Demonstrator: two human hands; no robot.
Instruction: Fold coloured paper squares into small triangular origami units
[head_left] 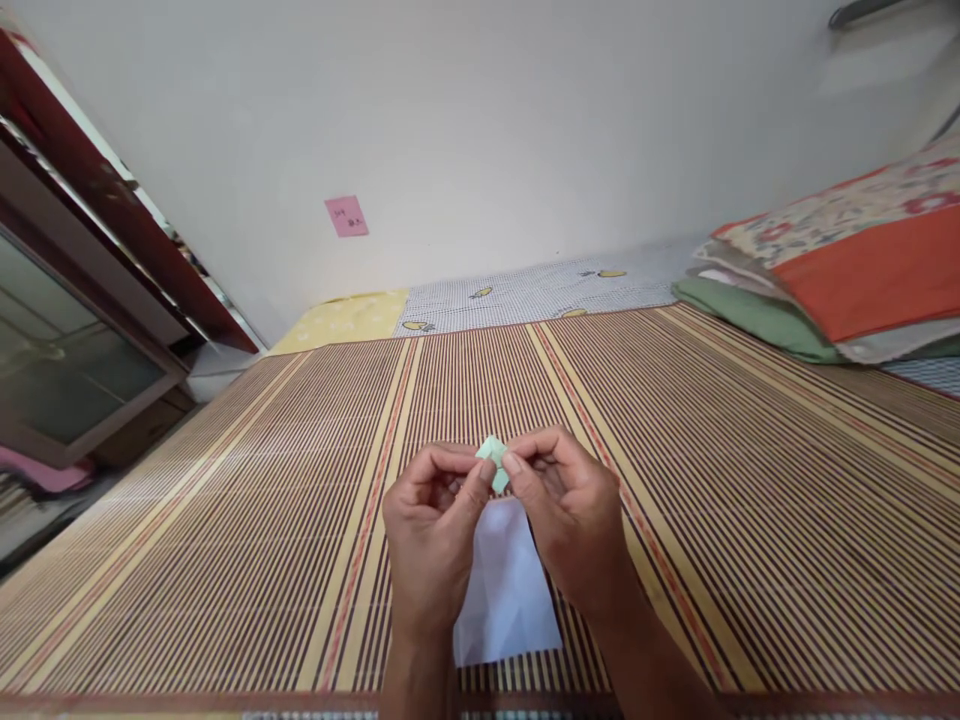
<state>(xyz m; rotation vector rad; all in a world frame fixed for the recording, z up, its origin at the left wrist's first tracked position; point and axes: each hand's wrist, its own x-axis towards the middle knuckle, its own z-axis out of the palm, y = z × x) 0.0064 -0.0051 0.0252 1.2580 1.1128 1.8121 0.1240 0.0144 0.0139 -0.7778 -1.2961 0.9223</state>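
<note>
A small piece of folded pale green paper [493, 448] is pinched between both hands, above the striped mat. My left hand [435, 525] grips its left side with thumb and fingers. My right hand [574, 510] holds the right side the same way, and the two thumbtips nearly meet on its face. Fold lines show on the paper; part of it is hidden behind the thumbs. Below and between my wrists lies a creased white sheet [506, 590] on the mat, its sides partly covered by my hands.
The striped bamboo mat [262, 520] covers a bed, with patterned cloth [510, 295] along its far edge. Folded bedding [847, 260] is stacked at the far right. A pink note [346, 216] sticks to the white wall [510, 120]. A glass-paneled cabinet [67, 340] stands left.
</note>
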